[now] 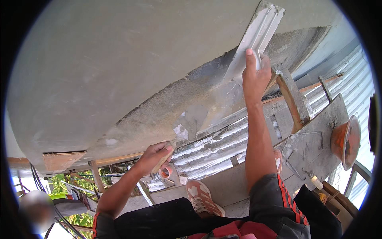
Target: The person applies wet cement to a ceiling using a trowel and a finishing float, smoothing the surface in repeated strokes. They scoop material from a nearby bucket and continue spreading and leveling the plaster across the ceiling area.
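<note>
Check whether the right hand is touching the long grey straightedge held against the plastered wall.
Touching. The head view shows the right hand gripping the straightedge, fingers wrapped round its lower end, against the wall.

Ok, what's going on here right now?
A person is plastering a wall. The right hand presses a long straightedge against the wall at the edge of the rough grey patch. The left hand holds a trowel at the patch's lower edge. An orange bowl sits on a board to the right.
</note>
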{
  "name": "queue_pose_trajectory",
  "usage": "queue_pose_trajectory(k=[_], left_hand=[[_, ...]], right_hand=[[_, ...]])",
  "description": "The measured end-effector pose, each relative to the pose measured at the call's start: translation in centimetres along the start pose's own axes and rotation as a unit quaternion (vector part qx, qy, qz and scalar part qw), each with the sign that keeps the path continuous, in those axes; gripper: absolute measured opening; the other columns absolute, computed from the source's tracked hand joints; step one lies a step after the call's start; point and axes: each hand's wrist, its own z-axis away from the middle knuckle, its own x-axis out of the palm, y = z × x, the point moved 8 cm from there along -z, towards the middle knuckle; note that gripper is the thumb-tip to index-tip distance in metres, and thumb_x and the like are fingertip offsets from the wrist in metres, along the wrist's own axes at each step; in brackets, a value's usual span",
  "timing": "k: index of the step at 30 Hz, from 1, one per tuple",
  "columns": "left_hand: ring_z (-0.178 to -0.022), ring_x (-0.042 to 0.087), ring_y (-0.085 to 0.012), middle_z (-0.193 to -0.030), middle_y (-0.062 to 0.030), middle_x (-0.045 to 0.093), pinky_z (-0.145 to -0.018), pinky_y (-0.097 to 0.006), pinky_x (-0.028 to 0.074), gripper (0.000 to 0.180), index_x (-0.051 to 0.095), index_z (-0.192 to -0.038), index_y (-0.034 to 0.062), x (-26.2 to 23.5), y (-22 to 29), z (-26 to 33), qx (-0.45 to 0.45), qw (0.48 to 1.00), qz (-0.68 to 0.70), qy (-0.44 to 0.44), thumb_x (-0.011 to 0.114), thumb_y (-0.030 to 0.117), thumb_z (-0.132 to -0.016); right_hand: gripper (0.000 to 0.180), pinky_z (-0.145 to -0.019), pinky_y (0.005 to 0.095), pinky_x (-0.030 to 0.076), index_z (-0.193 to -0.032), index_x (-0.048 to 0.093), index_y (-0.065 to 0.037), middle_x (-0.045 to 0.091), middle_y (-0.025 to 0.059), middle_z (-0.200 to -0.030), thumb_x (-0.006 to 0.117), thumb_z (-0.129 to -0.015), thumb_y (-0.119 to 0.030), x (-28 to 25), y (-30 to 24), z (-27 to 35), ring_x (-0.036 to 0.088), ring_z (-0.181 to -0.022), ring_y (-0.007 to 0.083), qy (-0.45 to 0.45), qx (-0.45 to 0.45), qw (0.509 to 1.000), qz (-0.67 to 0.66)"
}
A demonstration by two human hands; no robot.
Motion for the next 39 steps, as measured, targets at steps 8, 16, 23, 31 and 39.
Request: queue_pose_trajectory(k=[8,16,23,31,39], left_hand=[[-0.062,0.054,-0.0092,-0.085,-0.0027,0.059,-0.055,-0.027,0.045,0.046,0.063,-0.137,-0.0002,1.1,2.5,0.0,0.037,0.999,0.014,-0.017,0.062,0.038,-0.111],[-0.067,0.052,-0.0085,-0.083,-0.0009,0.057,-0.056,-0.026,0.043,0.048,0.06,-0.143,-0.0018,1.3,5.2,-0.4,0.11,0.993,-0.028,-0.014,0.059,0.036,-0.113],[-0.07,0.055,-0.0084,-0.085,-0.0029,0.063,-0.062,-0.027,0.047,0.063,0.052,-0.154,-0.0042,1.2,6.6,-0.5,0.133,0.978,-0.157,0.04,0.065,0.038,-0.109],[-0.066,0.051,-0.0069,-0.082,0.0009,0.057,-0.059,-0.027,0.046,0.055,0.055,-0.152,-0.002,0.6,9.0,-0.1,0.184,0.968,-0.153,0.073,0.064,0.034,-0.111],[-0.067,0.051,-0.0077,-0.085,0.0001,0.056,-0.059,-0.027,0.045,0.043,0.062,-0.137,-0.0019,0.8,6.3,-1.5,0.086,0.992,-0.084,0.024,0.061,0.033,-0.112]], right_hand=[[0.044,-0.064,0.0283,0.046,-0.11,0.07,0.003,0.061,0.0028,-0.08,0.076,-0.102,-0.04,-3.6,1.5,3.1,0.057,-0.07,0.0103,-0.018,0.01,0.999,0.025],[0.043,-0.076,0.0397,0.057,-0.11,0.073,0.004,0.075,0.0178,-0.093,0.083,-0.095,-0.035,-8.4,5.9,16.3,0.074,-0.082,0.0305,-0.194,0.014,0.974,0.119],[0.054,-0.076,0.0425,0.061,-0.106,0.077,0.002,0.078,0.0205,-0.096,0.093,-0.082,-0.043,-7.0,4.2,17.8,0.078,-0.083,0.0382,-0.385,-0.053,0.905,0.175],[0.043,-0.073,0.0366,0.061,-0.104,0.081,0.0,0.08,0.0144,-0.095,0.088,-0.088,-0.039,-7.0,6.2,18.8,0.077,-0.079,0.0267,-0.515,0.091,0.841,0.142],[0.039,-0.076,0.0268,0.058,-0.134,0.068,-0.003,0.074,0.0002,-0.107,0.071,-0.106,-0.031,-9.1,8.3,20.9,0.07,-0.09,0.0123,-0.267,0.474,0.794,-0.271]])
